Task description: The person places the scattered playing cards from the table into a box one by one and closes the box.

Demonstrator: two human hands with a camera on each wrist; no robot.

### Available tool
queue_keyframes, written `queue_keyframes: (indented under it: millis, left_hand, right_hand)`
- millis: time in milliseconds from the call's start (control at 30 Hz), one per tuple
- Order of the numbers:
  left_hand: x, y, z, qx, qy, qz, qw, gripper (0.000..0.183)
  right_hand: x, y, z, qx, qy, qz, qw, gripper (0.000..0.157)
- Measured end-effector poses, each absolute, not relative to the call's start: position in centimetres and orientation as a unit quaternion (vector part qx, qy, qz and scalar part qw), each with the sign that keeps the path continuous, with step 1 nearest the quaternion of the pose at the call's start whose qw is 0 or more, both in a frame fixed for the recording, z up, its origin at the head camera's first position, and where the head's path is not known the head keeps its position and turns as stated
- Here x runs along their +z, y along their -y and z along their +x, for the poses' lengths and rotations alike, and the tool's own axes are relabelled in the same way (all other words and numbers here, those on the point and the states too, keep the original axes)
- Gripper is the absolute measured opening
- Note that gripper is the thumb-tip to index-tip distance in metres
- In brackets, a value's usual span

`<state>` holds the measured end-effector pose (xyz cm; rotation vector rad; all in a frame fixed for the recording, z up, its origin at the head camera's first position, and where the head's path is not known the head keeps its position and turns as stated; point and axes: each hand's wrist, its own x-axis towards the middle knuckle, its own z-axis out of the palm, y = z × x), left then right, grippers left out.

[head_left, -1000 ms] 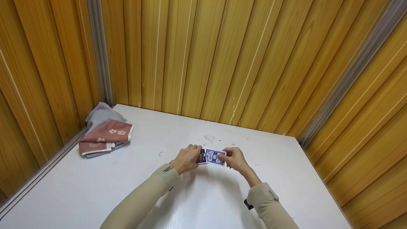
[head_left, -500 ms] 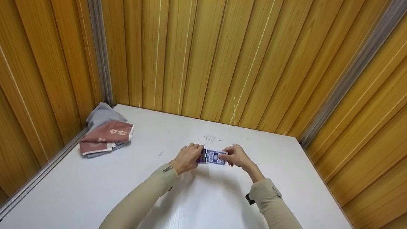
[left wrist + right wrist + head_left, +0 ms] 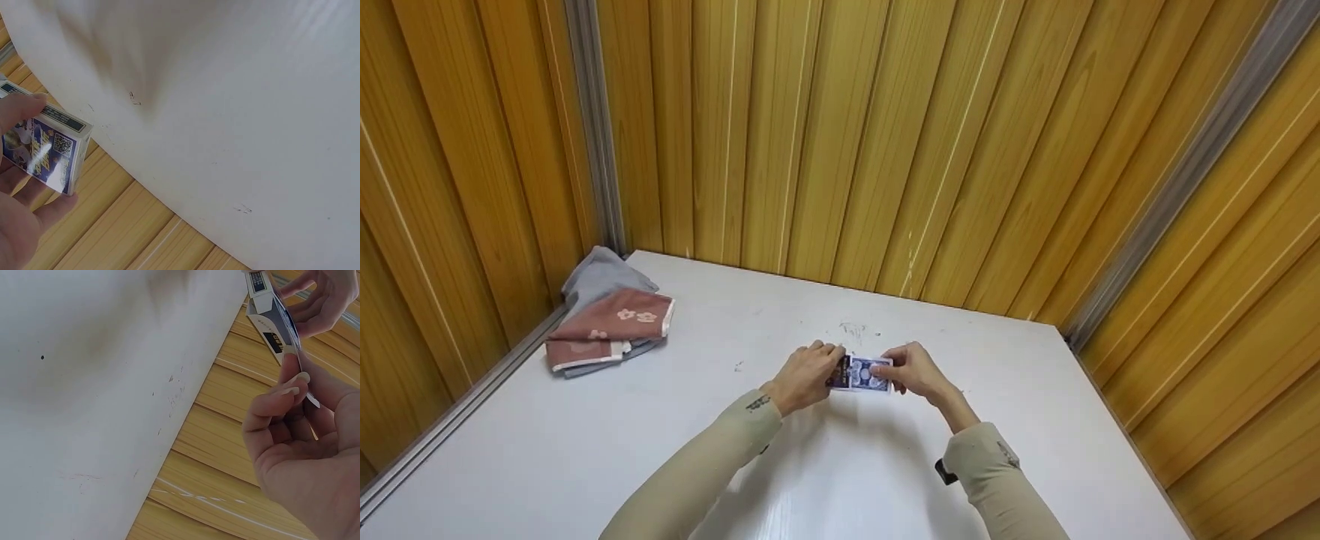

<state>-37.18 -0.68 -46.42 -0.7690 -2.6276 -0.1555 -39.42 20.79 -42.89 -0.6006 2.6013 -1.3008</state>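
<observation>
My left hand [image 3: 808, 376] grips a small printed card box [image 3: 40, 147] by its sides, thumb on the narrow edge and fingers beneath. A QR code shows on the box's dark, glossy face in the left wrist view. Blue-backed playing cards [image 3: 868, 373] stick out of the box's right end. Between thumb and fingers, my right hand [image 3: 916, 373] pinches their outer end. Seen nearly edge-on in the right wrist view, the cards look thin and slightly bowed, with the box's flap [image 3: 269, 336] standing open beside them. How many cards are held, I cannot tell.
Both hands are above a white table [image 3: 825, 480] with small dark marks. A folded red and grey cloth [image 3: 619, 319] lies at the table's back left corner. Wood-patterned panels [image 3: 810, 135] wall in the back and sides, with grey metal posts [image 3: 594, 127] at the corners.
The cards and box have turned slightly and now lie more level in the head view. Both hands keep their hold, nearly in place; the right hand has shifted only a little.
</observation>
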Motion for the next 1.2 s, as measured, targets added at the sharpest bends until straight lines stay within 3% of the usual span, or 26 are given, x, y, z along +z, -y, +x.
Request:
queue_keyframes:
  millis: [533, 767, 1200]
  left_hand:
    - [-46.2, -0.1, -37.0, -0.059, 0.956, -0.248, 0.146, 0.058]
    - [-46.2, -0.4, -36.9, -0.059, 0.952, -0.259, 0.153, 0.059]
    - [-46.0, 0.9, -37.1, -0.088, 0.957, -0.243, 0.134, 0.061]
  right_hand:
    - [-43.4, -20.0, -39.1, -0.43, -0.883, -0.178, 0.058, 0.016]
    - [-43.6, -19.7, -39.0, -0.43, -0.885, -0.174, 0.051, 0.015]
    - [-42.9, -20.4, -38.6, -0.468, -0.855, -0.196, 0.103, 0.024]
